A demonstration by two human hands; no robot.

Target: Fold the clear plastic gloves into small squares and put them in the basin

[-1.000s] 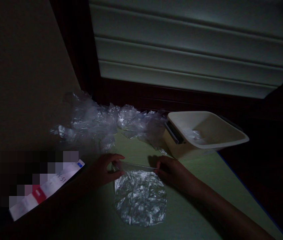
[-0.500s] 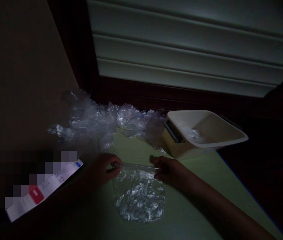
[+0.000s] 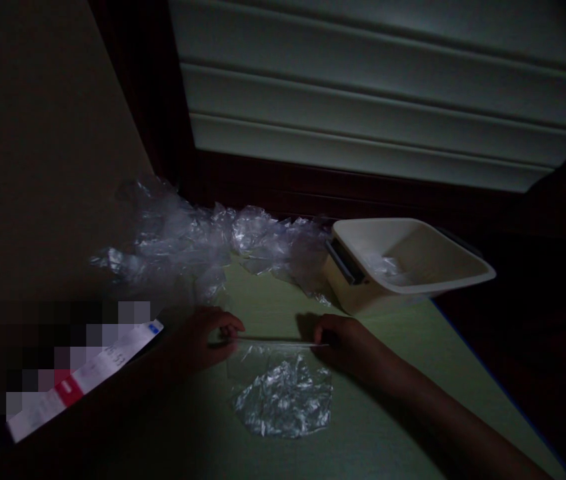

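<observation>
A clear, crinkled plastic bag (image 3: pixel 285 397) lies on the pale green tabletop (image 3: pixel 257 287), its top edge drawn straight between my two hands. My left hand (image 3: pixel 213 337) pinches that edge at its left end, thumb and fingers closed. At the right end my right hand (image 3: pixel 345 340) grips the same edge with curled fingers; its fingertips are partly hidden. The lower part of the bag rests toward me, wrinkled and shiny.
Crumpled clear plastic bags (image 3: pixel 187 233) are heaped along the back left. A cream plastic bin (image 3: pixel 357 297) with a dark handle stands back right, some clear plastic inside. A lit phone screen (image 3: pixel 97 373), partly pixelated, is at left. Behind rises a slatted panel (image 3: pixel 363 100).
Both hands have shifted slightly, and the bag's top edge now looks thinner and tauter between them. The other things stay in place.
</observation>
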